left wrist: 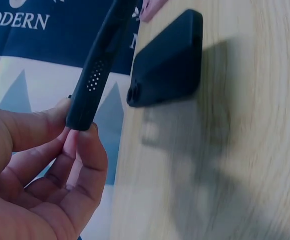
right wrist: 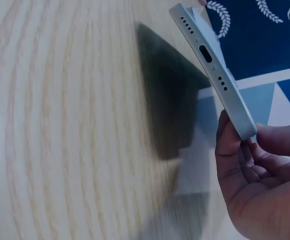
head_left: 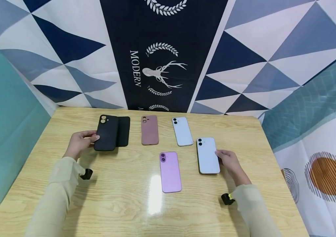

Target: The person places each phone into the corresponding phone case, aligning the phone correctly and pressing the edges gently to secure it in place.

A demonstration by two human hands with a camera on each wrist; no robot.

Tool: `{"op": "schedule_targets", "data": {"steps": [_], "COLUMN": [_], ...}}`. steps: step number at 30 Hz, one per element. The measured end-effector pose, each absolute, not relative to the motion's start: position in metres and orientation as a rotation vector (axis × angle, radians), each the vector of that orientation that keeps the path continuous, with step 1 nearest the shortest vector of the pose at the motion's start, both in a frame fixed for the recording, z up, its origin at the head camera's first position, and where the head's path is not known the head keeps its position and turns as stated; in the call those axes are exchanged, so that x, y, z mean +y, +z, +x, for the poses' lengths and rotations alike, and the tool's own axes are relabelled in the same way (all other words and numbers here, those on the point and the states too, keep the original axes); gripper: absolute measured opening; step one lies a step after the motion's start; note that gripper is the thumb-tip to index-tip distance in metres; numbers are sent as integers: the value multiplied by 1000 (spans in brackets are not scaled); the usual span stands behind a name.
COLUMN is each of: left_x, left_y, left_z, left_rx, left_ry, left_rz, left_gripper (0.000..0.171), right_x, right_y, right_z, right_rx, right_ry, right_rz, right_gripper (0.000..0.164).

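Note:
My left hand (head_left: pixel 80 142) pinches a black phone case (head_left: pixel 106 133) by its left edge, thumb on one face and fingers behind. Small speaker holes show along the end of the case in the left wrist view. Raised off the table, it partly overlaps a second black phone case or phone (head_left: pixel 123 131) in the head view. On the other side, my right hand (head_left: pixel 230 161) grips a pale blue phone (head_left: pixel 209 156) at its right edge. The right wrist view shows this phone's port end (right wrist: pixel 212 67) tilted above the table, with its shadow below.
A mauve phone case (head_left: pixel 150 130) and another pale blue phone (head_left: pixel 182 131) lie toward the back of the wooden table (head_left: pixel 120 204). Nearer the front is a lilac phone (head_left: pixel 170 172). Patterned cloth (head_left: pixel 162 29) hangs behind the table's back edge.

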State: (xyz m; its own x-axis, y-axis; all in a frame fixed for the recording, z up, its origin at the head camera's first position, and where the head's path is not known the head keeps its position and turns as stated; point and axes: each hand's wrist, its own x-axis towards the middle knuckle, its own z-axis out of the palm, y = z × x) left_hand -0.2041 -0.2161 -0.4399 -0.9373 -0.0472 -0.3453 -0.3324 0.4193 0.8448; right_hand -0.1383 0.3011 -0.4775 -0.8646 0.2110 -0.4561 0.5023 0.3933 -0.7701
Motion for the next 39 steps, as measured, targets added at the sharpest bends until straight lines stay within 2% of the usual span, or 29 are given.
{"op": "schedule_targets", "data": {"steps": [17, 39], "left_x": [-175, -120], "left_y": [-434, -432], "left_z": [-199, -190], "left_rx": [2426, 2250], "left_ry": [1520, 1680], "left_rz": [-185, -131], "left_gripper": [43, 42], "right_x": [283, 261], "right_y": [-465, -456], "right_z": [-142, -145], "right_rx": [2355, 2288], "right_ry": [-1609, -1711], "right_rz": [594, 585], "right_gripper": [43, 41]}}
